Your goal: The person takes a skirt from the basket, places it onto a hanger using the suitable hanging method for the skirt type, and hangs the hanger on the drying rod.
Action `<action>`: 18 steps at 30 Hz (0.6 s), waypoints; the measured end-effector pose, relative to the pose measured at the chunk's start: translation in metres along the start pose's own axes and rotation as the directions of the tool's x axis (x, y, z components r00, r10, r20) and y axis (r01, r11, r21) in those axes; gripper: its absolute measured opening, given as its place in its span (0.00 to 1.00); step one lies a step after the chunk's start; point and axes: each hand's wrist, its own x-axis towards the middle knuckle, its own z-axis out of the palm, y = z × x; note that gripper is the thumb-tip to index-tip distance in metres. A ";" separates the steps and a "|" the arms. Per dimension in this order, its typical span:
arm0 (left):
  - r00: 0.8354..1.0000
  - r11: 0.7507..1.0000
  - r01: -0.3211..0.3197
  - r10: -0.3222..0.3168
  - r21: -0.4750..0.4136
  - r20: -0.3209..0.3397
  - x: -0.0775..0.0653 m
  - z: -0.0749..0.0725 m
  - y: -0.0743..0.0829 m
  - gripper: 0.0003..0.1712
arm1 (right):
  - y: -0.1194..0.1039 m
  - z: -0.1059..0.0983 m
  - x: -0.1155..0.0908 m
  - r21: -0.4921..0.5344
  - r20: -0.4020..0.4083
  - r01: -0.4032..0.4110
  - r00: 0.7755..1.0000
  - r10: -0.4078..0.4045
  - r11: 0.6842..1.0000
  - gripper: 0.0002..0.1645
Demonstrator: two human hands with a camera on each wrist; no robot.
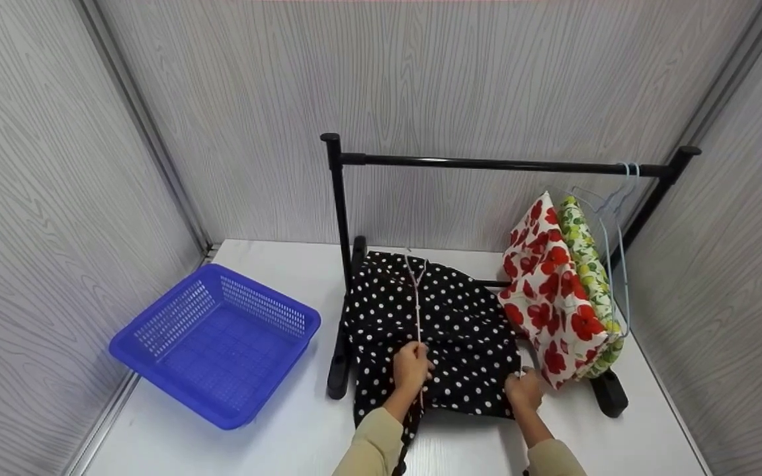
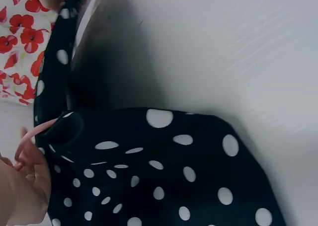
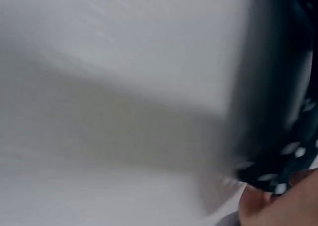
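Note:
A black cloth with white polka dots (image 1: 460, 317) is spread in front of the rack, its near left part hanging lower toward me. Over it runs a thin pink clothes hanger (image 1: 418, 311), seen nearly edge-on in the head view. My left hand (image 1: 411, 367) grips the hanger's bar above the fabric. In the left wrist view the pink bar (image 2: 36, 132) curves from the fingers into a fold of the cloth. With my right hand (image 1: 524, 390) I pinch the cloth's near right corner; in the right wrist view that hand (image 3: 280, 201) shows only partly, at the lower right.
A black garment rack (image 1: 487, 163) stands behind the cloth. At its right end hang a red-flowered cloth (image 1: 553, 297), a green-and-yellow patterned cloth (image 1: 583, 238) and light blue hangers (image 1: 621, 264). A blue plastic basket (image 1: 222, 350) sits on the white table at left.

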 end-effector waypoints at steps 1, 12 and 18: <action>1.000 1.000 0.002 -0.003 0.016 0.018 0.001 0.000 0.002 0.12 | -0.010 0.001 -0.009 -0.022 -0.017 0.066 0.998 -0.066 0.998 0.24; 0.998 0.979 -0.051 0.044 0.196 0.040 0.007 0.003 0.029 0.11 | -0.069 0.047 -0.089 0.081 0.265 0.472 0.839 -0.475 0.878 0.28; 0.976 0.969 -0.203 0.189 0.143 0.109 0.008 0.000 0.024 0.11 | -0.078 0.062 -0.098 0.131 0.068 0.470 0.874 -0.481 0.873 0.11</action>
